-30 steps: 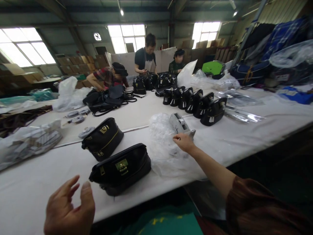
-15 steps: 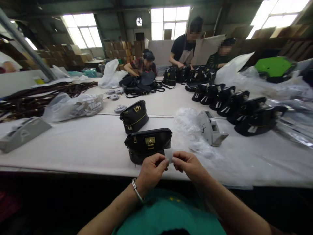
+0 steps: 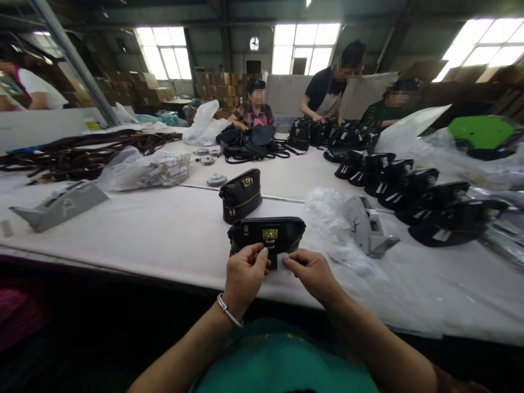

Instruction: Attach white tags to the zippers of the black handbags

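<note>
A black handbag (image 3: 292,229) with a gold lock (image 3: 269,235) stands on the white table in front of me. My left hand (image 3: 246,272) is closed, thumb and forefinger pinched at the bag's front just below the lock. Whatever sits between those fingertips is too small to make out. Between the thumb and finger of my right hand (image 3: 313,271) is a small translucent piece of film (image 3: 281,261), held before the bag's lower front. A second black handbag (image 3: 242,201) stands just behind the first.
Grey tape dispensers stand at left (image 3: 67,207) and right (image 3: 366,226), the right one beside crumpled clear plastic (image 3: 327,213). Several black bags (image 3: 454,224) line the right side. Dark straps (image 3: 94,153) lie at far left. People (image 3: 323,95) work across the table.
My left hand has come away from the film and up to the front of the handbag, near the lock. My right hand keeps the film. The view has turned slightly left.
</note>
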`<state>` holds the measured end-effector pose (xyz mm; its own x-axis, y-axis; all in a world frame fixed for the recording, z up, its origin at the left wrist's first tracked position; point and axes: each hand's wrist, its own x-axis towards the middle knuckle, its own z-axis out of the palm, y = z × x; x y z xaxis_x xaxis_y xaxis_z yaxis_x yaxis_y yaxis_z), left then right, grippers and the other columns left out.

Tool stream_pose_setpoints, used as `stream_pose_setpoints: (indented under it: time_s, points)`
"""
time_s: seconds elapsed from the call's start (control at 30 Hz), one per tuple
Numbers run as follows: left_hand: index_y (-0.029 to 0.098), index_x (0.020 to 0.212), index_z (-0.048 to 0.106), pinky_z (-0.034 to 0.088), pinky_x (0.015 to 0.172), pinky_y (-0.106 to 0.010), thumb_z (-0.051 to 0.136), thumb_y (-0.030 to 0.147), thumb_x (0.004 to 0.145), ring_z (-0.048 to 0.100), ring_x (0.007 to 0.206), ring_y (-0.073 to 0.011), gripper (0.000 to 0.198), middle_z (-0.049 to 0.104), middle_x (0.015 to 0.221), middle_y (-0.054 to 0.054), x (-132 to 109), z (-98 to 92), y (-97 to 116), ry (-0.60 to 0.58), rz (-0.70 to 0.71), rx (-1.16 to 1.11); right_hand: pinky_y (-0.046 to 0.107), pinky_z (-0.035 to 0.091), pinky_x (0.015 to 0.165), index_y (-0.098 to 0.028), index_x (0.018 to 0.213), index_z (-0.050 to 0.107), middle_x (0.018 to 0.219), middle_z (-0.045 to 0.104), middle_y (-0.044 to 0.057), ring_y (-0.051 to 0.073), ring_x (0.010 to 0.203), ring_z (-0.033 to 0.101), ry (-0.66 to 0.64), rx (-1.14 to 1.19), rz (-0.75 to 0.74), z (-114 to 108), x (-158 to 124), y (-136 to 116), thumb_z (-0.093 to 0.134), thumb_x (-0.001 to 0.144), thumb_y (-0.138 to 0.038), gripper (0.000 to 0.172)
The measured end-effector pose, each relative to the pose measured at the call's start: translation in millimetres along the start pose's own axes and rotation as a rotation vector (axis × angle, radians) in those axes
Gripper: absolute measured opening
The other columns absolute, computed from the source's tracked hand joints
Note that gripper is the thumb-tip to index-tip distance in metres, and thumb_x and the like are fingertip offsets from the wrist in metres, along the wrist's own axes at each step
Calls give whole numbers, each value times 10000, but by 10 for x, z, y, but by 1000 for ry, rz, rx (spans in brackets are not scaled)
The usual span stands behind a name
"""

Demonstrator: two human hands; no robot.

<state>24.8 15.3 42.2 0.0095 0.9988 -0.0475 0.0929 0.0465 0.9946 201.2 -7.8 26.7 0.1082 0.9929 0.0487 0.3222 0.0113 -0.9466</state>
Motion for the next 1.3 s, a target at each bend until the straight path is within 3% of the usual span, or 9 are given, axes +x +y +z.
stream_pose_setpoints:
  time_s: [0.1,0.2,0.5,0.77,0.97,1.17,1.3]
  points:
    - [110,934,723,507,470,-235,746,455,746,619,470,-133,394,679,597,-34,55,89,8,-6,-187,-138,262,415,560,-185,727,758,621,667,15,161,593,575,-3,-43,16,11,24,-10,676,774,-381,218]
    - [106,857,727,471,430,-216,772,465,715,594,438,-119,389,656,564,-28,73,152,6,-9,-262,-209,259,404,542,-178,722,764,598,664,16,158,573,572,-22,-85,38,5,42,-24,675,767,-386,231]
    - [120,800,728,459,437,-193,745,430,748,549,431,-87,315,610,543,-1,54,186,12,-11,-239,-239,242,339,486,-172,647,747,531,621,-5,123,499,498,-92,-161,81,38,135,-141,665,739,-364,228]
    - [139,800,726,482,454,-202,721,449,765,571,450,-99,312,620,558,0,73,144,-36,-14,-177,-201,239,328,429,-153,708,755,462,548,-19,110,427,453,-89,65,241,98,185,-173,702,699,-404,256]
    - [138,832,721,483,455,-195,731,421,763,581,454,-93,291,658,592,-12,33,94,-73,6,-182,-194,233,286,400,-134,751,753,431,501,-30,97,403,408,-51,150,231,106,190,-115,726,692,-455,327]
    - [130,888,737,434,418,-184,733,373,764,574,451,-92,272,676,620,-29,-29,103,-172,-68,-261,-180,229,271,399,-129,750,751,442,505,-24,94,410,397,-66,119,222,170,174,-172,686,726,-449,328]
    - [129,915,727,481,461,-211,698,365,787,598,477,-113,269,679,621,-29,-18,51,-155,-30,-170,-128,231,274,403,-135,742,744,435,498,-27,97,406,395,-62,95,213,221,172,-168,659,745,-455,331]
